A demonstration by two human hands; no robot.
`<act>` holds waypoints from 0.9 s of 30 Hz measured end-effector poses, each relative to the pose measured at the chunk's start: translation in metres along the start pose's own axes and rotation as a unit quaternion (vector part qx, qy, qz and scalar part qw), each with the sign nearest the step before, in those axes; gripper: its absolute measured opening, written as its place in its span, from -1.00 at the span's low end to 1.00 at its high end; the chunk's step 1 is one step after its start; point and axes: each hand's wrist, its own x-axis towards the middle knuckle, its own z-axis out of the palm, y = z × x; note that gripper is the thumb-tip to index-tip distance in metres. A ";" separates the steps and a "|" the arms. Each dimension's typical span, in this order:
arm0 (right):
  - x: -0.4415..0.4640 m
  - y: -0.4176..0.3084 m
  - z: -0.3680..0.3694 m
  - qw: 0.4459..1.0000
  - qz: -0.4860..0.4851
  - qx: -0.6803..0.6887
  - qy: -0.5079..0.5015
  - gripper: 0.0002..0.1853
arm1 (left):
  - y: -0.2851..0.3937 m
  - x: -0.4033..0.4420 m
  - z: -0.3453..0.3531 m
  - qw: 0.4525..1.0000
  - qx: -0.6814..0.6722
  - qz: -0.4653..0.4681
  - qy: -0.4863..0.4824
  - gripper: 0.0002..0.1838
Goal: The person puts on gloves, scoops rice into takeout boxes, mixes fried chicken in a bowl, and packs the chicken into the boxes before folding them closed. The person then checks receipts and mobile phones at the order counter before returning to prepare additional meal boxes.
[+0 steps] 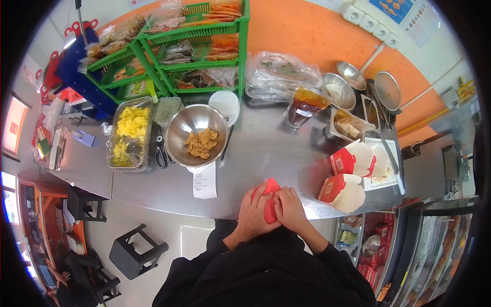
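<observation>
Both hands are at the front edge of the steel table, close to my body. My left hand (pixel 251 214) is closed around the left side of a red paper carton (pixel 269 202), which looks folded. On its right side, the fingers of my right hand (pixel 290 209) press against the same carton. Much of it is hidden by my fingers. To the right stand open red-and-white takeout boxes (pixel 341 193). Left of my hands lies a printed receipt (pixel 205 183), below a steel bowl (pixel 197 134) with fried chicken pieces (pixel 201 143) in it.
A plastic tub of yellow food (pixel 130 134) and black scissors (pixel 160 152) lie left of the bowl. Green racks (pixel 192 66) of bagged food stand behind. A bag of dark sauce (pixel 305 108), metal bowls and a white cutting board (pixel 391 179) are right. A stool (pixel 137 250) stands on the floor.
</observation>
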 end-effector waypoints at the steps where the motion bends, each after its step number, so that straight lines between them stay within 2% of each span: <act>1: 0.000 0.000 0.001 1.000 -0.002 -0.003 0.002 -0.89 | 0.000 -0.001 0.000 1.000 0.001 -0.004 0.002 -0.28; 7: -0.002 0.007 0.006 0.999 -0.026 0.009 0.017 -0.90 | -0.003 -0.002 -0.001 1.000 0.001 -0.009 -0.013 -0.28; 13: -0.003 0.008 0.007 0.997 0.004 0.069 0.042 -0.91 | -0.005 -0.002 -0.002 1.000 -0.007 -0.012 -0.021 -0.28; 19: -0.009 0.010 0.011 0.986 0.077 0.090 0.121 -0.93 | 0.003 0.002 -0.015 0.997 0.010 0.001 -0.073 -0.28; 22: -0.013 0.015 0.014 0.963 0.127 0.192 0.141 -0.94 | -0.009 0.002 -0.014 0.990 0.065 0.032 -0.118 -0.24; 25: -0.016 0.017 0.023 0.954 0.128 0.221 0.157 -0.93 | -0.003 0.007 -0.016 0.993 -0.005 0.011 -0.116 -0.16; 27: -0.015 0.017 0.028 0.954 0.116 0.217 0.171 -0.92 | -0.003 0.006 -0.016 0.994 0.013 0.018 -0.104 -0.13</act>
